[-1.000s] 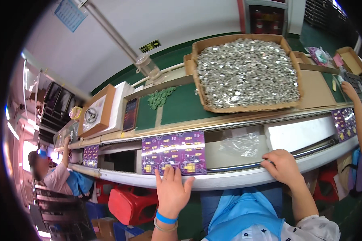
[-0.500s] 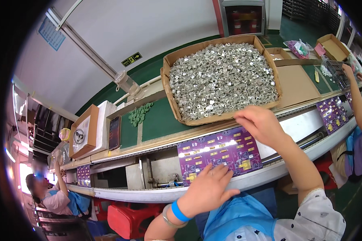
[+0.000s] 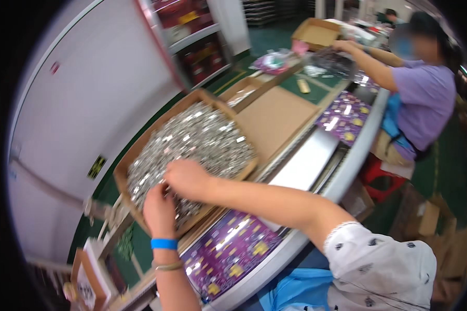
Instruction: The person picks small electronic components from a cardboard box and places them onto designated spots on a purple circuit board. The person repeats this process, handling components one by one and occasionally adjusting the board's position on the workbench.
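Note:
A shallow cardboard box (image 3: 131, 193) holds a heap of small silvery metal pieces (image 3: 202, 137). Both hands reach in over its near left part, close together. My right hand (image 3: 188, 179) has its fingers curled down at the heap; the fingertips are hidden. Beside it, my left hand (image 3: 160, 210), with a blue band and a bracelet at the wrist, has its fingers bent together against the pieces. Blur hides what either hand pinches. A purple circuit board (image 3: 231, 254) with yellow parts lies on the conveyor just below my forearms.
Farther along the line lies another purple circuit board (image 3: 343, 116). A flat cardboard sheet (image 3: 275, 122) rests right of the box. A co-worker in a purple shirt (image 3: 425, 98) works at the right. Green pieces (image 3: 125, 243) lie at the lower left, near an open carton (image 3: 85, 282).
The view has swung to the right and tilted. Both hands have left the circuit board and its surroundings and moved into the box of metal pieces.

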Motion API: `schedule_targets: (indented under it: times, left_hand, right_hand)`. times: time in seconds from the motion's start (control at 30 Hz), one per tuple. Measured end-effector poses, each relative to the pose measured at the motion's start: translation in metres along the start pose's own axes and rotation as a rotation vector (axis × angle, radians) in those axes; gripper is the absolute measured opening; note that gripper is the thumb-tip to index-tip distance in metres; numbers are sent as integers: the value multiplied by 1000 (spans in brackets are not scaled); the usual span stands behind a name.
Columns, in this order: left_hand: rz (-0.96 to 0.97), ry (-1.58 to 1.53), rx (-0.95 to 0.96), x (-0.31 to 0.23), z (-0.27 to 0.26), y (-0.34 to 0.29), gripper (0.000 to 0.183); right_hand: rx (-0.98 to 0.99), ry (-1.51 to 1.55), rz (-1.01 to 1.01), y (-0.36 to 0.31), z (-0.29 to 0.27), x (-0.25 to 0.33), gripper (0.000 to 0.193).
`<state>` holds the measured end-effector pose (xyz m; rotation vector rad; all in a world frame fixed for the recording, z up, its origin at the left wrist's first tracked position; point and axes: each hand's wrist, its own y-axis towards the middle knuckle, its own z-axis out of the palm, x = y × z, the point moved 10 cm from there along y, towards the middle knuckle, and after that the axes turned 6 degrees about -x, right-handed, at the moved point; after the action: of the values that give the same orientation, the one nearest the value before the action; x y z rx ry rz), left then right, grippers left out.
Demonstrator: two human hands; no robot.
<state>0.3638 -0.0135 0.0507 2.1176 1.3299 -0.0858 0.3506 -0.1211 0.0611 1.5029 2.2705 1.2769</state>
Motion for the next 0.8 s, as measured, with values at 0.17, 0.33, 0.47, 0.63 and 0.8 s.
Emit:
schedule_targets:
  times: [0.17, 0.33, 0.47, 0.63, 0.8]
  left_hand:
    - [2, 8, -4, -5, 8, 5, 15]
    - [36, -69, -73, 4, -2, 5, 16]
    - [-118, -385, -111, 18, -3, 7, 11]
    - [-429, -925, 6, 9, 0, -9, 23]
    - [-692, -1324, 327, -29, 25, -37, 22]
  right_hand:
    - [49, 277, 221, -11, -32, -20, 11]
    - [-17, 439, 268, -29, -61, -21, 12]
    - [-80, 326, 124, -41, -55, -34, 17]
    - [-28, 436, 189, -41, -63, -29, 15]
    - [-107, 586, 204, -39, -84, -16, 17]
